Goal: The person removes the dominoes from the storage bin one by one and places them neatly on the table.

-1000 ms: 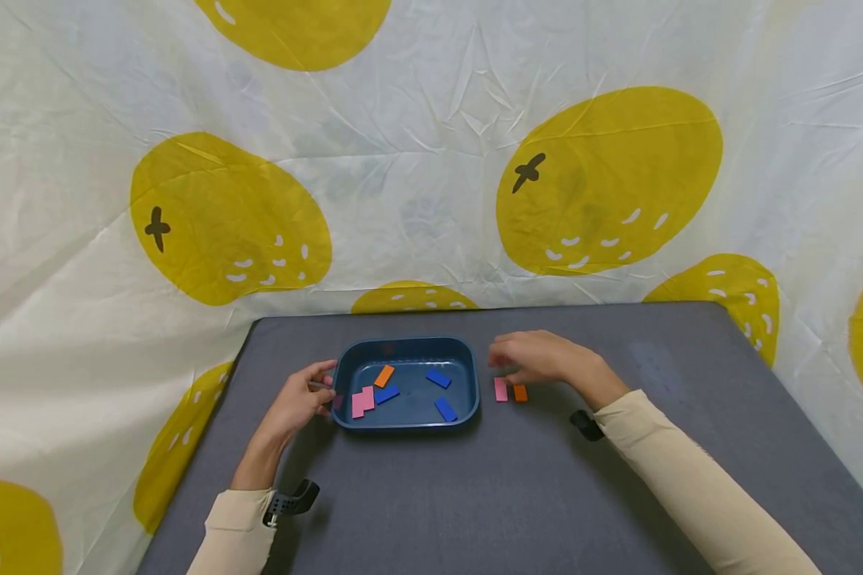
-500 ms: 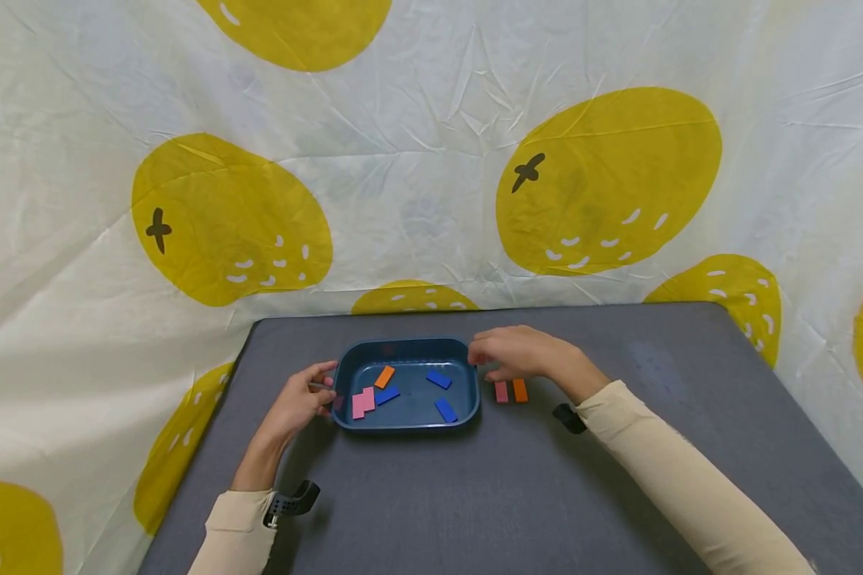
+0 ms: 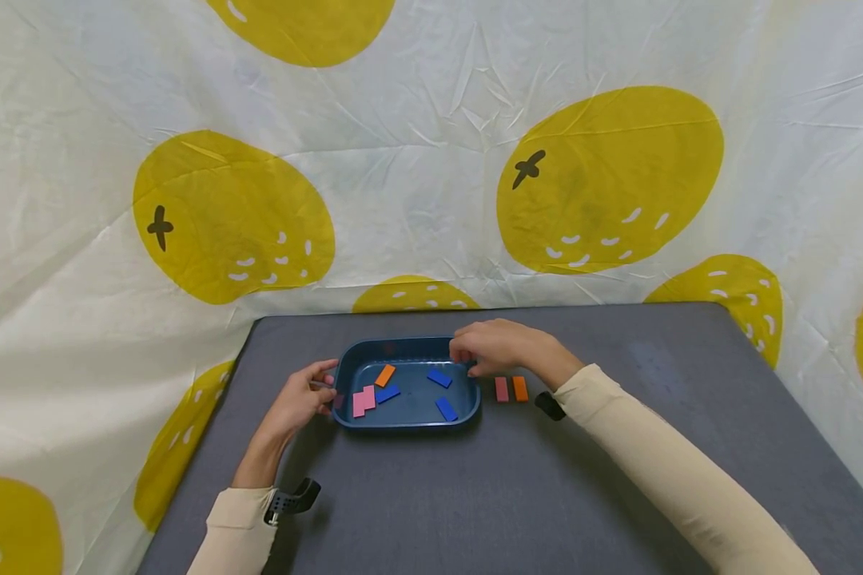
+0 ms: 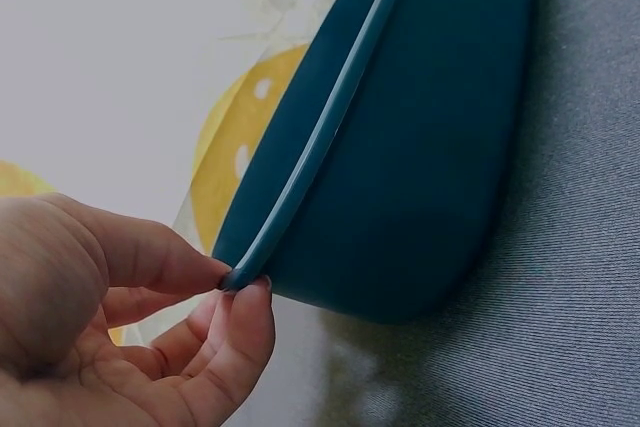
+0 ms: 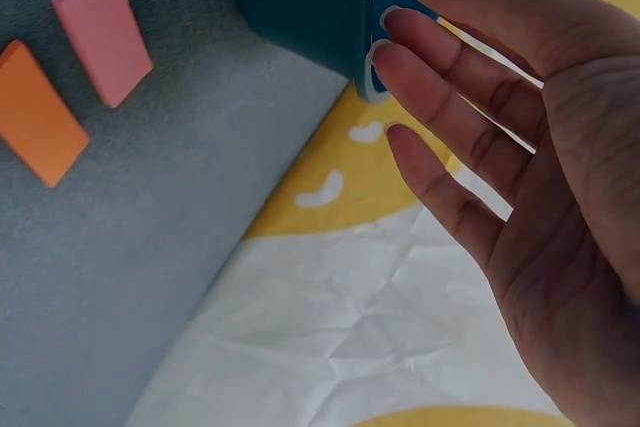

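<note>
A dark blue tray (image 3: 410, 406) stands on the grey table, its left rim pinched between the thumb and fingers of my left hand (image 4: 150, 317). My right hand (image 3: 499, 345) is over the tray's back right corner, fingers loosely bent and nothing visible between them. In the right wrist view its fingertips (image 5: 395, 57) are close to the rim; contact is hard to tell. Inside the tray lie an orange block (image 3: 384, 375), two pink blocks (image 3: 359, 405) touching each other, and three flat blue blocks (image 3: 446, 410). Outside, right of the tray, lie one pink block (image 3: 501, 389) and one orange block (image 3: 521, 389).
The grey cloth-covered table (image 3: 431, 495) runs back to a white curtain (image 3: 417, 200) printed with yellow fruit. Each wrist wears a dark band, such as the left one (image 3: 295, 499). The table's far edge lies a short way behind the tray.
My right hand has moved left from above the two loose blocks to over the tray's right rim, uncovering them. The left hand and the blocks keep their places.
</note>
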Demonstrator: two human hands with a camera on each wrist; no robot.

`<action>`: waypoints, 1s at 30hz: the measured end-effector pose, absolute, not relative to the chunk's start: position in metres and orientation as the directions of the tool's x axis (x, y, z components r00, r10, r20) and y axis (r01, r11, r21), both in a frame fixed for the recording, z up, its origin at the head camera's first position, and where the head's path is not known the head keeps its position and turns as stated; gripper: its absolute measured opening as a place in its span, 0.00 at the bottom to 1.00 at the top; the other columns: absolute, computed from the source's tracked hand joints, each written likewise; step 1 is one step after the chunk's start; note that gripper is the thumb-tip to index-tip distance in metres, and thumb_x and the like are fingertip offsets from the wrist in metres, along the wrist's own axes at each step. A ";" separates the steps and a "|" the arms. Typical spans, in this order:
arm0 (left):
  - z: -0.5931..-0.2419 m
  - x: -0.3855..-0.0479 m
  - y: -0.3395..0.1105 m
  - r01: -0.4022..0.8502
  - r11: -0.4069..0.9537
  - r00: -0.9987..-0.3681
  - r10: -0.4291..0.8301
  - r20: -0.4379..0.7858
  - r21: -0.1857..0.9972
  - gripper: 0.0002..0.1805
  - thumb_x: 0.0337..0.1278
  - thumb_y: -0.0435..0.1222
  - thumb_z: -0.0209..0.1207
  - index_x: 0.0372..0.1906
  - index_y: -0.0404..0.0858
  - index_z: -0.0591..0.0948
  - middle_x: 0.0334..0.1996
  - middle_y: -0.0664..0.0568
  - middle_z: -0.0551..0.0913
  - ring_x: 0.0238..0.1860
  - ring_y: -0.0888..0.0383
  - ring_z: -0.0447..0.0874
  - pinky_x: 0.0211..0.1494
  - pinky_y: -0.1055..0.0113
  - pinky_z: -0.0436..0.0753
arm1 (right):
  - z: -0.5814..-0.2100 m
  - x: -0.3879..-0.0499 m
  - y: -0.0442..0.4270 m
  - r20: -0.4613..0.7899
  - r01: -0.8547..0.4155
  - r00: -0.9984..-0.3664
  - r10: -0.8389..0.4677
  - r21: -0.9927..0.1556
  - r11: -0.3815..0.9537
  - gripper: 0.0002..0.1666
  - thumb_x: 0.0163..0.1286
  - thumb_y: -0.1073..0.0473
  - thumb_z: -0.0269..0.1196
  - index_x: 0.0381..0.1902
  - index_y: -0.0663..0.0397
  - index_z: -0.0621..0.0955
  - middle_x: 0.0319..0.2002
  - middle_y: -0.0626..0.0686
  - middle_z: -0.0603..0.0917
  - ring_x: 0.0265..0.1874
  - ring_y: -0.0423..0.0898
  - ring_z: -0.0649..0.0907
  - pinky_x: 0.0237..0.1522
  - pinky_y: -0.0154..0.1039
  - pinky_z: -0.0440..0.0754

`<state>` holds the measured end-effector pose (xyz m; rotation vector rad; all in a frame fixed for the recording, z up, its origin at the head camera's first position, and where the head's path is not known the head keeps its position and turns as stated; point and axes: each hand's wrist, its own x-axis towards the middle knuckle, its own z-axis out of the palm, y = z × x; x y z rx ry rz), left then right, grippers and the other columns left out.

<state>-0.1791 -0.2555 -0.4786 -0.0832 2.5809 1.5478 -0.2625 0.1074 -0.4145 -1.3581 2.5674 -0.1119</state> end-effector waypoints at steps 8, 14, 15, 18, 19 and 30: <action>-0.479 -0.181 -0.256 -0.110 0.461 -0.990 0.030 -0.139 0.881 0.29 0.68 0.23 0.54 0.73 0.34 0.69 0.49 0.39 0.71 0.45 0.47 0.77 0.38 0.61 0.85 | -0.413 -0.273 0.085 -0.247 -0.819 -0.509 -0.824 -0.155 0.552 0.16 0.66 0.56 0.71 0.51 0.47 0.84 0.44 0.45 0.81 0.42 0.41 0.79 0.48 0.41 0.80; -0.476 -0.182 -0.255 -0.105 0.459 -0.990 0.034 -0.135 0.882 0.30 0.67 0.23 0.54 0.73 0.33 0.68 0.49 0.37 0.72 0.44 0.47 0.77 0.36 0.60 0.85 | -0.414 -0.278 0.070 -0.304 -0.835 -0.482 -0.822 -0.125 0.536 0.18 0.65 0.56 0.72 0.53 0.46 0.84 0.48 0.45 0.82 0.47 0.42 0.80 0.52 0.42 0.81; -0.476 -0.182 -0.255 -0.109 0.459 -0.990 0.031 -0.138 0.882 0.30 0.67 0.23 0.54 0.73 0.33 0.68 0.49 0.38 0.72 0.44 0.47 0.77 0.36 0.60 0.85 | -0.414 -0.278 0.067 -0.316 -0.836 -0.480 -0.818 -0.118 0.536 0.19 0.65 0.56 0.72 0.53 0.46 0.84 0.48 0.45 0.82 0.47 0.42 0.80 0.52 0.42 0.81; -0.475 -0.182 -0.256 -0.115 0.465 -0.989 0.026 -0.143 0.878 0.30 0.67 0.23 0.54 0.73 0.34 0.68 0.50 0.38 0.72 0.44 0.47 0.77 0.37 0.60 0.86 | -0.415 -0.279 0.061 -0.352 -0.840 -0.477 -0.805 -0.088 0.536 0.20 0.65 0.55 0.73 0.54 0.45 0.83 0.49 0.44 0.81 0.47 0.42 0.80 0.52 0.41 0.81; -0.475 -0.183 -0.256 -0.114 0.467 -0.989 0.028 -0.144 0.877 0.30 0.67 0.23 0.54 0.73 0.34 0.68 0.50 0.38 0.72 0.44 0.47 0.77 0.37 0.60 0.86 | -0.416 -0.279 0.058 -0.365 -0.841 -0.477 -0.800 -0.076 0.536 0.20 0.65 0.54 0.73 0.54 0.45 0.83 0.49 0.43 0.81 0.46 0.42 0.80 0.52 0.41 0.81; -0.477 -0.184 -0.257 -0.114 0.469 -0.989 0.025 -0.142 0.876 0.30 0.67 0.23 0.55 0.73 0.34 0.68 0.50 0.37 0.72 0.44 0.46 0.77 0.37 0.61 0.86 | -0.431 -0.285 0.038 -0.461 -0.838 -0.467 -0.755 -0.041 0.543 0.27 0.64 0.53 0.74 0.61 0.41 0.80 0.57 0.46 0.77 0.47 0.43 0.79 0.57 0.41 0.81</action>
